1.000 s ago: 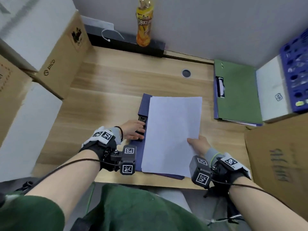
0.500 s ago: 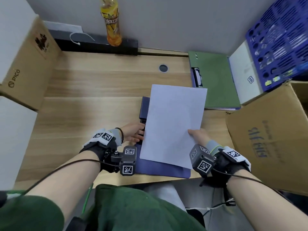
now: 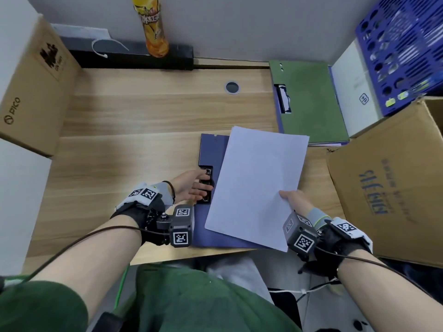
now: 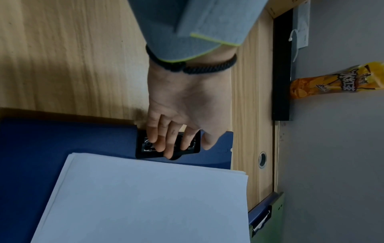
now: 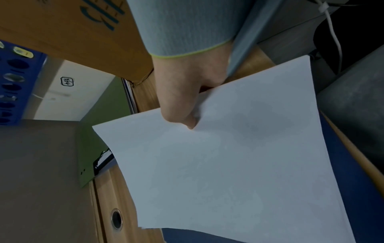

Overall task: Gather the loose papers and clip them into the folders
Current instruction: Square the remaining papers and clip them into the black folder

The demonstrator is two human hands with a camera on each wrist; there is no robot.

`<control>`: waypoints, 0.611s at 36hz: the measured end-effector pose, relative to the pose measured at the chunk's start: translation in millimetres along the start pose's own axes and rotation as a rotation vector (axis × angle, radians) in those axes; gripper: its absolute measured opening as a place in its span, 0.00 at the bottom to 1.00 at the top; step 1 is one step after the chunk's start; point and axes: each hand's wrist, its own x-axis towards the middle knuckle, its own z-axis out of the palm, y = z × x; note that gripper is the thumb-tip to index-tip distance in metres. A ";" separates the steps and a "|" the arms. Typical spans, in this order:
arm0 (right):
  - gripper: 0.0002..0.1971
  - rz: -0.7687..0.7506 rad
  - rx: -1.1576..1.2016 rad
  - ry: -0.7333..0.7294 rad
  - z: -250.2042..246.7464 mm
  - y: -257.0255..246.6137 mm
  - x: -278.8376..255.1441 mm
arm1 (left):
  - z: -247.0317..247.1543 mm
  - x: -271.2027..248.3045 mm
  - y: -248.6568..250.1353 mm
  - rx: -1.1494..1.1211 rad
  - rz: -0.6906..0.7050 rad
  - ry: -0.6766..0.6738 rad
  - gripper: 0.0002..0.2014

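Observation:
A blue folder (image 3: 211, 149) lies open on the wooden desk (image 3: 143, 111) near the front edge. My left hand (image 3: 205, 182) is curled over its black clip (image 3: 206, 198), fingers across the lever and thumb beside it; the left wrist view shows the fingers (image 4: 166, 144) on the clip (image 4: 143, 148). My right hand (image 3: 291, 200) pinches a stack of white papers (image 3: 259, 183) at its right edge, thumb on top (image 5: 187, 118). The stack (image 5: 239, 164) is tilted, lying partly over the folder, and its left edge stops just short of the clip. A green folder (image 3: 311, 104) lies at the back right.
Cardboard boxes stand at the left (image 3: 31, 92) and right (image 3: 388, 183). A white box (image 3: 354, 92) and a blue crate (image 3: 402, 49) fill the back right corner. An orange bottle (image 3: 152, 25) stands on a black strip (image 3: 131, 56). A cable hole (image 3: 232, 87) is in the desk.
The paper stack has swung right and tilted clockwise, uncovering more of the blue folder's left side. My left hand has stayed on the clip. The head view has shifted.

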 end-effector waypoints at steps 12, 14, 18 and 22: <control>0.13 -0.174 0.314 -0.195 -20.9 -50.0 -29.7 | -0.1 -2.8 4.2 -0.054 0.102 -0.049 0.11; 0.11 -0.216 0.332 -0.247 -18.2 -70.2 -39.6 | -2.1 -6.7 3.8 0.001 0.168 -0.107 0.03; 0.12 -0.306 0.344 -0.371 5.6 -109.8 -63.8 | -10.5 -27.4 -6.5 0.070 0.273 -0.083 0.13; 0.15 -0.322 0.376 -0.451 31.5 -130.2 -75.3 | -16.7 -40.3 -8.5 0.040 0.236 -0.082 0.15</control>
